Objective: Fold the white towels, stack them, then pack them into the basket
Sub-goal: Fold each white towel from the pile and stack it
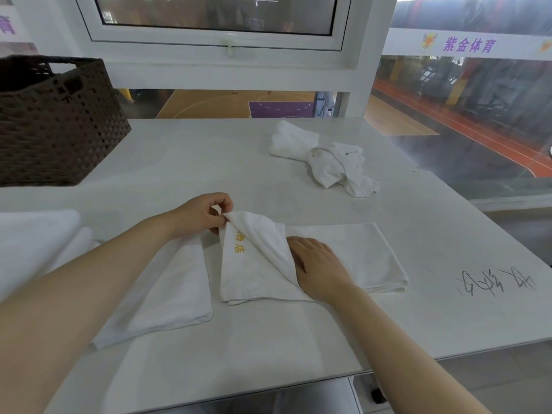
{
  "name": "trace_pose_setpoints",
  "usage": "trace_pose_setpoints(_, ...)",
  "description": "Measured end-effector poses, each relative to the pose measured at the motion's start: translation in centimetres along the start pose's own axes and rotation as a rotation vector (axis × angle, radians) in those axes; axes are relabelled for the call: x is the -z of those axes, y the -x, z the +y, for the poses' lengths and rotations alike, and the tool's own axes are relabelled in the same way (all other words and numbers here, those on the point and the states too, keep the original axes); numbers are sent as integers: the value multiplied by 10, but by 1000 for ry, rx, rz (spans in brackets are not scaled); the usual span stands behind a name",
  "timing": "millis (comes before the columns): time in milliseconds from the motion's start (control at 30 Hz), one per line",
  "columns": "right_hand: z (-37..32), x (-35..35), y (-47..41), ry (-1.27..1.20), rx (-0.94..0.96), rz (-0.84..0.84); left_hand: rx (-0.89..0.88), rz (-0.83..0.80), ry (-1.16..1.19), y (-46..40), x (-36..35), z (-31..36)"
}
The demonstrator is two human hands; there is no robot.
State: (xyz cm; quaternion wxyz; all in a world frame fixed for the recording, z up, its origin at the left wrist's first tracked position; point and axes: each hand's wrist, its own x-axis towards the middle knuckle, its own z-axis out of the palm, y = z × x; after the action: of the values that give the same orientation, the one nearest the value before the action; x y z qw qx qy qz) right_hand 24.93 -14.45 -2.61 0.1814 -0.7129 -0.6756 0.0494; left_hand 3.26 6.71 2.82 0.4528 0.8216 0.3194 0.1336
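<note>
A white towel with yellow embroidery (254, 264) lies across the middle of the white table (185, 162). My left hand (203, 213) pinches its far corner and lifts that flap up. My right hand (316, 264) lies flat on the towel, pressing along the fold. Under my left forearm a folded white towel (176, 294) rests flat. Several crumpled white towels (328, 159) sit in a heap at the back right. A dark brown woven basket (56, 124) stands at the back left.
More white cloth (35, 243) lies at the table's left edge. Black scribbled writing (495, 282) marks the table's right side. A window frame (215, 40) rises behind the table. The table's front edge runs close to my arms.
</note>
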Motion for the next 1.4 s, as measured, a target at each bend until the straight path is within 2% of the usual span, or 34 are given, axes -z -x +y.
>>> trace_pose_setpoints(100,0,-2,0,11,4,26,-88,71,-192,1,-4,-5)
trace_pose_setpoints(233,-4,-2,6,-12,11,125,-138,71,-367,4,-2,-11)
trace_pose_setpoints(300,-9,0,11,-25,97,155,-124,97,-387,6,-5,-12)
trace_pose_setpoints(367,-12,1,17,-18,263,135,-100,114,-416,8,-10,-11)
trace_pose_setpoints(433,-14,-2,21,28,425,93,-45,45,-464,6,-12,-12)
trace_pose_setpoints(533,-19,-8,23,86,520,46,28,-80,-532,9,-9,-10)
trace_pose_setpoints(600,-27,-12,26,79,529,13,23,-49,-564,14,-5,-4)
trace_pose_setpoints(733,-46,-15,26,-58,426,-19,-40,65,-549,30,-16,24)
trace_pose_setpoints(900,-54,-11,40,-224,394,-52,-101,-49,-599,57,-60,42)
trace_pose_setpoints(967,-42,-3,47,-289,310,70,-106,-100,-676,68,-75,39)
trace_pose_setpoints(1067,-6,12,57,-255,-8,354,-124,-54,-730,82,-90,32)
trace_pose_setpoints(1133,22,23,68,-198,-215,438,-177,-5,-714,88,-93,31)
trace_pose_setpoints(1267,65,38,89,-73,-447,382,-315,-42,-782,95,-93,28)
trace_pose_setpoints(1400,75,33,98,13,-463,342,-365,-25,-838,98,-96,25)
